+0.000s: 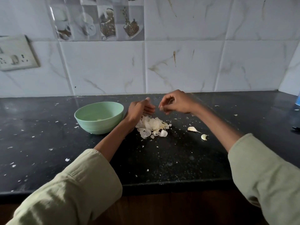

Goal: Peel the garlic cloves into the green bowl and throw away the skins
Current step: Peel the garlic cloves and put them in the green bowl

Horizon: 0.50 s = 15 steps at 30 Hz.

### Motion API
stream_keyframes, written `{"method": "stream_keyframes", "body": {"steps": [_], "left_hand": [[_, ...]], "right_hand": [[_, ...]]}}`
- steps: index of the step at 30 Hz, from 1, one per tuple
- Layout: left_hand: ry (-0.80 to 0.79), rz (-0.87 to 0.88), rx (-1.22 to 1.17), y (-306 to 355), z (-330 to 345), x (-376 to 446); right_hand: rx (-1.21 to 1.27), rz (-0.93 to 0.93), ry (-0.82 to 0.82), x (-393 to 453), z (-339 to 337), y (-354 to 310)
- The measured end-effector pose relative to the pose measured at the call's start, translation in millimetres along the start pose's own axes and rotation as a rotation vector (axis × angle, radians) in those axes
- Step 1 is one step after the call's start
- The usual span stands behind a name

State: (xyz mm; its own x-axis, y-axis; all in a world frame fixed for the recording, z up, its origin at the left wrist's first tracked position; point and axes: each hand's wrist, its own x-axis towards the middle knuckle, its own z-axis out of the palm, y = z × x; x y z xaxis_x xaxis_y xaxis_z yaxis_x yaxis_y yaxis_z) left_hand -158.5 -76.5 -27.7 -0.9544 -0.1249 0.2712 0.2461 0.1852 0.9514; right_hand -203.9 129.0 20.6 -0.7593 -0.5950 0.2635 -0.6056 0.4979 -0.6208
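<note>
1. The right hand [177,103] pinches a small pale piece, probably a garlic clove [161,108], at its fingertips, just right of the green bowl [99,116] and above the skin pile [152,125].
2. The left hand [140,109] hovers beside the bowl, fingers loosely curled; I cannot tell whether it holds anything.
3. To peel well, I'd nip the root end and strip the skin over the pile, so flakes don't scatter.
4. Two unpeeled cloves [192,129] wait on the counter [178,159], farther right of the bowl.
5. Drop only bare cloves into the bowl.
</note>
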Motion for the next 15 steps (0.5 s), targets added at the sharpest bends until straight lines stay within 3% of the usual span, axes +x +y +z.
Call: {"method": "stream_keyframes", "body": {"steps": [3,8,10,13,15], "left_hand": [[0.004,0.0,0.008,-1.9,1.5,1.8],[0.019,0.007,0.0,-6.0,2.6,3.8],[0.023,0.011,-0.002,-5.9,3.0,3.1],[0.027,0.014,-0.007,-6.8,3.7,3.1],[0.035,0.007,-0.006,-6.3,4.2,3.1]], "right_hand": [[0.027,0.017,-0.018,1.5,0.8,8.1],[-0.165,0.046,-0.1,7.8,10.1,17.7],[-0.259,-0.036,-0.019,6.5,6.8,8.1],[-0.312,-0.173,0.273,4.1,-0.8,-11.4],[-0.343,-0.182,0.313,7.1,1.5,-12.7]]}}
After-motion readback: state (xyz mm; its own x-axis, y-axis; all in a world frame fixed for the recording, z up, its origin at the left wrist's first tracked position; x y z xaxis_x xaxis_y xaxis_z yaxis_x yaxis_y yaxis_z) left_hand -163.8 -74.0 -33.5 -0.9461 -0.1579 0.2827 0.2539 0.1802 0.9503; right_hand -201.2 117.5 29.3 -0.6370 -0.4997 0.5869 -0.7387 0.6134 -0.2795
